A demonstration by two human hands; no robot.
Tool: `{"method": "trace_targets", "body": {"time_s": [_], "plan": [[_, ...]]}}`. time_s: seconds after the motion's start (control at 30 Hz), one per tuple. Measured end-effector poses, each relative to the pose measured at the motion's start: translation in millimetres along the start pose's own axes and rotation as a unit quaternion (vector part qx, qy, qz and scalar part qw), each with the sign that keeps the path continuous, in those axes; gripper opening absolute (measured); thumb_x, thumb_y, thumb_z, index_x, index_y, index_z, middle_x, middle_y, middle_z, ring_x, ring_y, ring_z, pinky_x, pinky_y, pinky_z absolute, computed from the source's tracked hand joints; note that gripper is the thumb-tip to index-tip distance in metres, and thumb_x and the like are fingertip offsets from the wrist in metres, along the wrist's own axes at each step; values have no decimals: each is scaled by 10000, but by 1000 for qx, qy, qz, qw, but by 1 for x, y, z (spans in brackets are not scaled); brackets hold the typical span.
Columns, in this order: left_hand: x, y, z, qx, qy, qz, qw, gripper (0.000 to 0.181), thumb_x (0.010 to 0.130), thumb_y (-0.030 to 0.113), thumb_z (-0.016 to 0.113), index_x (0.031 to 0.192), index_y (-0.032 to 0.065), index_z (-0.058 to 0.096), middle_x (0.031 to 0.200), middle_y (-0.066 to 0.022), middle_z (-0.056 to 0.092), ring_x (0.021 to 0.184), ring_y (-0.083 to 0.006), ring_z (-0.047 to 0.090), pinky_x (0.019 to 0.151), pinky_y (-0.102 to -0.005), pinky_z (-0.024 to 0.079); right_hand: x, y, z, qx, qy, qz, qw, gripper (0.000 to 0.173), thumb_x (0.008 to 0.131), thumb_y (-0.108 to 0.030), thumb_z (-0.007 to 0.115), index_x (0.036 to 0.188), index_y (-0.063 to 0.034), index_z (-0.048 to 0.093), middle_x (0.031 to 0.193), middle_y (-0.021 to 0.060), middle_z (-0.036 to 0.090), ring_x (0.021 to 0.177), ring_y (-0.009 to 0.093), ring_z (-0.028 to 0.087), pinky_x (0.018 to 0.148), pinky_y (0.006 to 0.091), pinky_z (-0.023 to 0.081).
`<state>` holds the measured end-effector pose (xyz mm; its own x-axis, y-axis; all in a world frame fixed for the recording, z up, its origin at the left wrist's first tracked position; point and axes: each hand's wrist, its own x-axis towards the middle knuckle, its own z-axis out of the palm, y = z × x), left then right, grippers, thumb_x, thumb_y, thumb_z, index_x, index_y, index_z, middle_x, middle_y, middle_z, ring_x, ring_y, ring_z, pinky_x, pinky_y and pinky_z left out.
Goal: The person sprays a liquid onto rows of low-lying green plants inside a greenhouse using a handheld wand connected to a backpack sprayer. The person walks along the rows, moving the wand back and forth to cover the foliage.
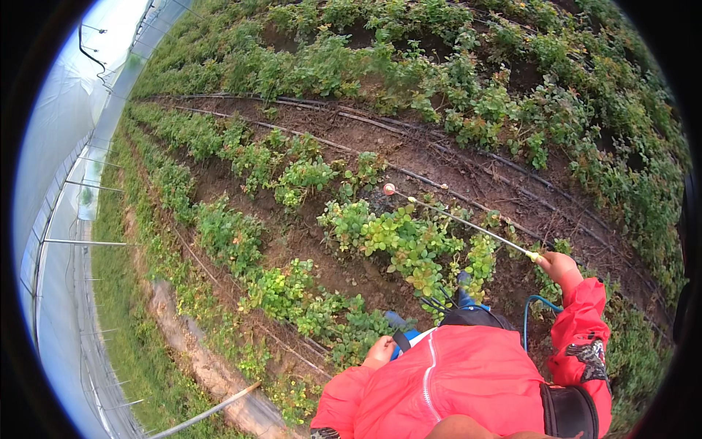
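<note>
My right hand (555, 266) is closed around the yellow-green grip end of a metal spray wand (471, 225), held out to the left over low leafy plants. A round pinkish-red nozzle head (389, 189) sits at the wand's far end, above dark soil. A blue hose (535, 299) curves beside my right forearm. Yellow-green bushes (403, 238) stand just below the wand. Near my waist, my left hand (382, 349) is by a dark strap (402, 341) and something blue and white; its fingers are curled, and whether they hold anything is unclear.
Rows of leafy bushes (290, 288) run between strips of brown soil. Dark irrigation pipes (417, 176) lie along the ground. Metal poles (205, 410) and a plastic greenhouse wall (60, 137) stand at the left, beside a bare dirt strip (189, 351).
</note>
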<state>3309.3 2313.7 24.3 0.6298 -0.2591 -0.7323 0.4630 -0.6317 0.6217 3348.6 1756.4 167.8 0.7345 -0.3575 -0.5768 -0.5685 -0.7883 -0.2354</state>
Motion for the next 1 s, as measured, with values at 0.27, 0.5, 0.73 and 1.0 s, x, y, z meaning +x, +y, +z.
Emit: {"method": "trace_targets", "body": {"time_s": [0.27,0.5,0.73,1.0], "plan": [[-1,22,-5,13,-18,7,1000,203,867,152,493,1027,28,510,920,-79,598,849,-175,575,764,-287,444,13,22,23,100,38,38,994,407,835,-439,506,942,-61,614,792,174,612,766,345,579,684,406,439],[3,2,-7,8,-6,14,1000,218,860,168,505,1030,30,512,906,-81,600,841,-177,575,750,-294,449,60,8,63,170,55,42,983,427,830,-467,500,938,-71,617,817,153,622,792,327,586,705,398,436],[-7,14,-9,11,-4,10,1000,212,858,175,506,1020,39,516,892,-87,598,825,-190,579,741,-307,453,84,17,77,187,55,65,979,440,843,-454,481,900,-36,605,803,176,613,773,329,588,699,398,430],[-11,-25,-2,-44,5,-16,999,210,862,184,498,1020,46,518,902,-90,599,831,-198,581,743,-310,451,129,-21,76,188,83,67,976,429,848,-423,484,850,-9,598,750,183,598,747,321,586,672,396,425]]}}
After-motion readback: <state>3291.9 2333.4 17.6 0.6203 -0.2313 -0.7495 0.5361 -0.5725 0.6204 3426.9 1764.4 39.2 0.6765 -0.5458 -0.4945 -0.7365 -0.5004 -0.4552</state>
